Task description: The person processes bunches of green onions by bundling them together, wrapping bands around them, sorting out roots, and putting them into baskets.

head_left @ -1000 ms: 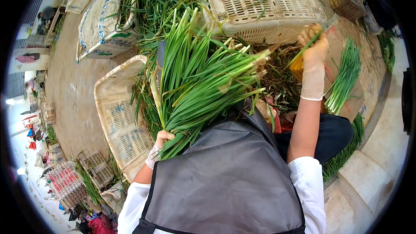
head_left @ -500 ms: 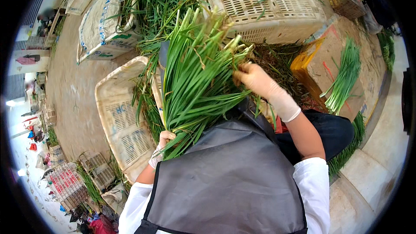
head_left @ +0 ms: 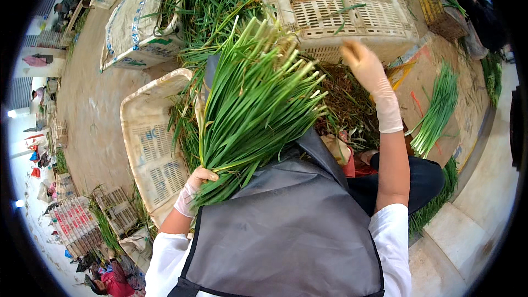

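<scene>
My left hand, in a whitish glove, is closed round the leaf end of a thick bunch of garlic chives. The long green leaves fan out over my grey apron, and their pale stem ends point up and to the right. My right hand, gloved too, is off the bunch, raised to its right in front of a white slatted crate. Its fingers are blurred, so whether they hold anything does not show. Below that hand lies a heap of brown and green plant scraps.
Another white crate stands at my left. Loose leaves are piled at the far side beside a white sack-covered crate. On a cardboard surface to the right rests a separate bunch of chives. Other people are in the background.
My right hand has left the stem ends and moved up and to the right. The bunch is spread more evenly, its stems fanned rightward; my left hand keeps its hold.
</scene>
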{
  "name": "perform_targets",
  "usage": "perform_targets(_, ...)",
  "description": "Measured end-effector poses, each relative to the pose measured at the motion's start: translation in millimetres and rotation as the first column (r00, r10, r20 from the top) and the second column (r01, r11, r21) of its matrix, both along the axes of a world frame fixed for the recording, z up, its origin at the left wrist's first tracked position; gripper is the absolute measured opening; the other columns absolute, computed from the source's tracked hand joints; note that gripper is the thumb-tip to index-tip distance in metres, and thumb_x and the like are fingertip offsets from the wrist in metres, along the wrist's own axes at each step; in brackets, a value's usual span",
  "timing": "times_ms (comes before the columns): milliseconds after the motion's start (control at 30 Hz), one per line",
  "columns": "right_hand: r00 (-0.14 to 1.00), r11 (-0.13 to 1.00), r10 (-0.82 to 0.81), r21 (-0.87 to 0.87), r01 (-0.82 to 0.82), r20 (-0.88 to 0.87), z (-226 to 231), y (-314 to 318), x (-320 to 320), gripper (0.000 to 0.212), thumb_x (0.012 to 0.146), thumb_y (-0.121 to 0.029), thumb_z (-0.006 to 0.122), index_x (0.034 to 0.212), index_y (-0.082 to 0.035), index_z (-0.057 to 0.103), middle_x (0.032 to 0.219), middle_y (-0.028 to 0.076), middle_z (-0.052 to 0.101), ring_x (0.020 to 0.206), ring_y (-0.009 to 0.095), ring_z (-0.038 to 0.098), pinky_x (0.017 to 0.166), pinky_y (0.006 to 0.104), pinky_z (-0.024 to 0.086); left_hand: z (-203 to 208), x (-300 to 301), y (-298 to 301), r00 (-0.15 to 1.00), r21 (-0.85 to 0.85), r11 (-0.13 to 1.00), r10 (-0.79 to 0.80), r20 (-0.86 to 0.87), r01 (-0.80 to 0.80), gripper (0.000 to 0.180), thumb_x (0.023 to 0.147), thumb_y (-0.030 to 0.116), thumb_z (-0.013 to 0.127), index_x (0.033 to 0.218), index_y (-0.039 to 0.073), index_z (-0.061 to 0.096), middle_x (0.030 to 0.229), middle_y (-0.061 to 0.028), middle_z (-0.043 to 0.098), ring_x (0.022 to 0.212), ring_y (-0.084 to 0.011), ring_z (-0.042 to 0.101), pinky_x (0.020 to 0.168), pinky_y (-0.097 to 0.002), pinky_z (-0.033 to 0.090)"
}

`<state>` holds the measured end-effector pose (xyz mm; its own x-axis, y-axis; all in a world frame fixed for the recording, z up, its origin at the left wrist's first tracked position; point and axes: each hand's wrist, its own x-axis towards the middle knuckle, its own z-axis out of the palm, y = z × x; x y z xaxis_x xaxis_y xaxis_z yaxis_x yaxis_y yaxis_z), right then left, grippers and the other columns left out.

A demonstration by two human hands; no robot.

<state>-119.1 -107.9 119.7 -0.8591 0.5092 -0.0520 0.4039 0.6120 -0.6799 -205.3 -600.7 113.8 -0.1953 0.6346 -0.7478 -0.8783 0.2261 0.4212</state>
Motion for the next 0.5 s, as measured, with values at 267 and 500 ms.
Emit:
perform_targets(267,0.83,0.803,0.557,0.25,-0.54,0.004,58.3,-75.2,-44.6,0.036,0.086,-0.033,0.062,0.103,-0.001,0.064,0.099,0.012,0.064,0.093,0.024,0.058,0.088,0.0339,0.043,26.5,-10.7,19.1,0.987,-0.055,0.995,-0.084,-0.14,0.077,0.066,0.058,0.003,0.064,0.122,-0.004,0.052,0.11,-0.0164,0.063,0.098,-0.0265,0.061,0.087,-0.0334,0.049)
perform_targets(500,0.914,0.623,0.151,-0.682,-0.384,-0.376,40.3,-62.6,-9.3,0.019,0.09,-0.017,0.058,0.087,0.001,0.064,0.087,0.004,0.063,0.074,0.012,0.057,0.075,0.0261,0.046,26.1,-25.7,24.1,0.95,-0.074,0.973,-0.229,-0.211,0.218,0.069,0.056,0.004,0.066,0.123,-0.003,0.051,0.111,-0.0134,0.063,0.102,-0.0246,0.058,0.093,-0.0332,0.043)
